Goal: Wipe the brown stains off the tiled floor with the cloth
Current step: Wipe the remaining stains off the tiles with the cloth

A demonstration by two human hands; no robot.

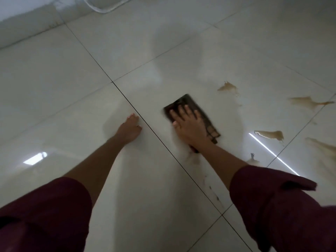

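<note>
- Right hand (189, 122): I log it palm-down on the cloth (192, 117), fingers straight and spread, pressing flat; nothing is curled round the fabric, so the grip is fully open and merely bears on it.
- Cloth: dark brown, roughly rectangular, with a lighter checked pattern at the end nearest the wrist. It lies flat on the tiled floor (72, 88), directly under the right grip, its edges showing beyond the fingertips and to the outer side of the palm.
- Left hand (130, 129): I see it resting on the floor well to the left of the right grip, just across a dark grout line (145, 124) from it. Its fingers lie mostly straight against the tile and hold nothing.
- Brown stains (228, 87): several pale brown splashes sit to the right of the right grip, apart from the cloth; one (271, 135) lies level with the wrist, another (309, 102) further right. A faint smear trails below the wrist beside the grout line.
- Sleeves (272, 206): dark maroon, pushed up both forearms.
- Floor: glossy white tiles with bright light reflections; a wet-looking haze surrounds the cloth.
- Cable (101, 9): a pale loop lies far ahead of both grips, by the wall.
</note>
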